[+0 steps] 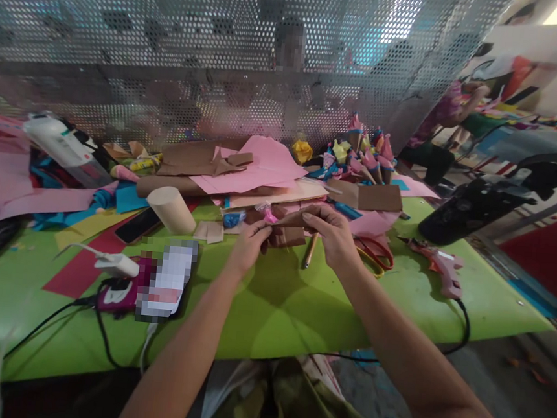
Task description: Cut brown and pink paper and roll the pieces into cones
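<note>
Both my hands meet over the green table (274,306), pinching a folded piece of brown paper (286,234) between them. My left hand (248,245) grips its left edge with closed fingers. My right hand (332,236) holds the top right part, fingers curled over it. A wooden pencil (310,251) lies on the table just below the paper, and orange-handled scissors (376,253) lie right of my right hand.
Pink and brown paper sheets (263,165) pile up behind. A beige paper cone (172,209), a phone (138,225) and cables lie at left. A pink glue gun (442,265) lies at right. Small paper figures (361,154) stand at the back before a perforated metal screen (177,31).
</note>
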The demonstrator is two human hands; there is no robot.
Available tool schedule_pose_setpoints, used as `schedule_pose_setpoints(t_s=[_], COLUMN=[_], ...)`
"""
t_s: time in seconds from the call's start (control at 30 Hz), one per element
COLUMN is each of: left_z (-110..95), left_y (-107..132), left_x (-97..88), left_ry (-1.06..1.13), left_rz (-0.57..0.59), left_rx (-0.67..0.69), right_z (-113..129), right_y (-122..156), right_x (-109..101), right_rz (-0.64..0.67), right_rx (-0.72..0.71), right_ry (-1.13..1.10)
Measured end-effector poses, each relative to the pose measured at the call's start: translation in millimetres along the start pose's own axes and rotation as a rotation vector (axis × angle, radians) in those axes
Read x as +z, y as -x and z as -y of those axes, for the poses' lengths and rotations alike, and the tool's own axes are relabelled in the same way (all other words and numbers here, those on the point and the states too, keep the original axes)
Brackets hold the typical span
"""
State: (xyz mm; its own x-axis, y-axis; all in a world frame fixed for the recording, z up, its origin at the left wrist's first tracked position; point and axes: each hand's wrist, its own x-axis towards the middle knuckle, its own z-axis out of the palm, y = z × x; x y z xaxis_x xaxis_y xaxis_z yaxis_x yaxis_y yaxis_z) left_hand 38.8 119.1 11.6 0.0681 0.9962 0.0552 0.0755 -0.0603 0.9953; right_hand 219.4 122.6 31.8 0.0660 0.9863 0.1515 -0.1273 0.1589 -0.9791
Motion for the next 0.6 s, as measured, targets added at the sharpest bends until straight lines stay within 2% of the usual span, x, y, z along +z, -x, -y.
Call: schedule_pose_setpoints(t_s=[0.2,0.33,0.47,0.6], left_z=[11.5,13.8,4.4,-0.7], left_y=[-1.4,-2.0,0.1,0.5], left_x=[0.3,-2.1,-2.3,0.7], left_ry=[0.142,0.19,0.161,0.185], left_rz=[-0.019,-0.018,0.118,0.22], left_rx=[-0.117,-0.126,-0.041,0.023], right_z=[0.9,1.3,1.7,0.2], right_y=[0.3,-0.2,0.5,2.1], right_x=[-1.0,-1.5,-0.7,1.0], right_rz=[-0.007,-0.007,0.008,0.102], right_rx=[-0.016,-0.008,-0.01,0.023], right_ry=[0.015,0.007,0.008,-0.043])
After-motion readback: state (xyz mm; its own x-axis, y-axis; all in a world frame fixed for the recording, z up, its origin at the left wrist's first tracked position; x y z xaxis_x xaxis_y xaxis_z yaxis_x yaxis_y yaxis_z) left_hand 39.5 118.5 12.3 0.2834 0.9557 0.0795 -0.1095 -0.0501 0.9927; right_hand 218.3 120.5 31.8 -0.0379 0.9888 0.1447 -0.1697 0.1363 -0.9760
